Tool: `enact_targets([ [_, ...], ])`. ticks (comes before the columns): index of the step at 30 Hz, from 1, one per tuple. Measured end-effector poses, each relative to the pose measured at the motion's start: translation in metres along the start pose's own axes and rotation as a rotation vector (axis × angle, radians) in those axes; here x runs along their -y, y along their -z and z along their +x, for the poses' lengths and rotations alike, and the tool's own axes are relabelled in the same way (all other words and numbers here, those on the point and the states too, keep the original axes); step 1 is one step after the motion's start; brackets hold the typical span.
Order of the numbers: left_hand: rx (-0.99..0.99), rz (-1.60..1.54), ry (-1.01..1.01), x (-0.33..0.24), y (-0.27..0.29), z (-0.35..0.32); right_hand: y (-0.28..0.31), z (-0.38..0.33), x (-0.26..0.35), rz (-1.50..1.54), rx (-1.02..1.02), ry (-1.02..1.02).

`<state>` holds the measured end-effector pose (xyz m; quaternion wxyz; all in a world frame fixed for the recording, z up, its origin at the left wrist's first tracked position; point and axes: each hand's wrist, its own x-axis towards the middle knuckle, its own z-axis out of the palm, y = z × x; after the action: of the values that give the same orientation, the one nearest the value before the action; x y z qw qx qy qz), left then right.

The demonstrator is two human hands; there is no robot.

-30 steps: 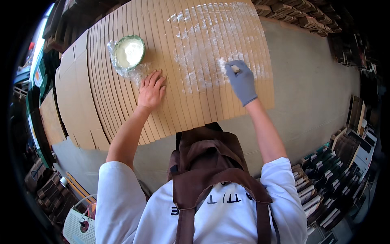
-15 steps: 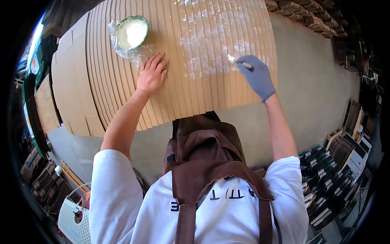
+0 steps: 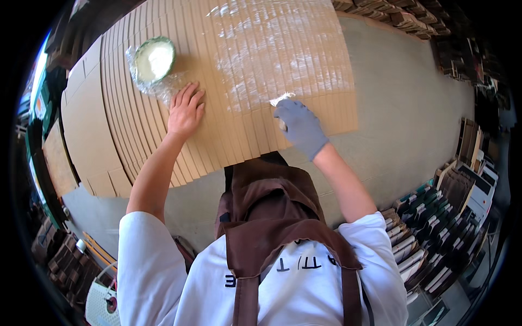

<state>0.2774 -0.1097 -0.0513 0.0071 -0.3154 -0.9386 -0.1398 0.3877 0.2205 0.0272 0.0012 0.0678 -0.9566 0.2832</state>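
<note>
Overlapping brown cardboard sheets (image 3: 228, 81) lie fanned on a grey concrete floor (image 3: 408, 108), their middle glossy with white paste. The bare left hand (image 3: 185, 111) presses flat, fingers spread, just below a green bowl (image 3: 155, 58) of white paste wrapped in plastic. The gloved right hand (image 3: 299, 126) grips a small white applicator (image 3: 281, 99) against the cardboard. Stacked flat boxes (image 3: 429, 228) stand at right.

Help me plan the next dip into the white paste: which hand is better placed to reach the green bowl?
Probably the left hand: it rests flat on the fanned cardboard sheets just below the green bowl.
</note>
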Motion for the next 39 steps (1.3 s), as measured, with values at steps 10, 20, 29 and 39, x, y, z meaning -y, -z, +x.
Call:
enact_targets([
  [10,0.033,0.020,0.005,-0.001,-0.001,0.002,0.023,-0.021,-0.067,-0.085,0.040,-0.198],
  [20,0.017,-0.007,0.005,0.002,-0.001,0.005,0.029,-0.001,-0.097,-0.165,-0.149,-0.143],
  [29,0.055,0.000,0.036,0.004,0.001,-0.001,-0.064,0.026,0.050,0.023,0.042,0.125],
  [39,0.062,-0.071,0.023,0.005,0.005,0.001,-0.057,0.078,0.033,-0.033,-0.103,-0.067],
])
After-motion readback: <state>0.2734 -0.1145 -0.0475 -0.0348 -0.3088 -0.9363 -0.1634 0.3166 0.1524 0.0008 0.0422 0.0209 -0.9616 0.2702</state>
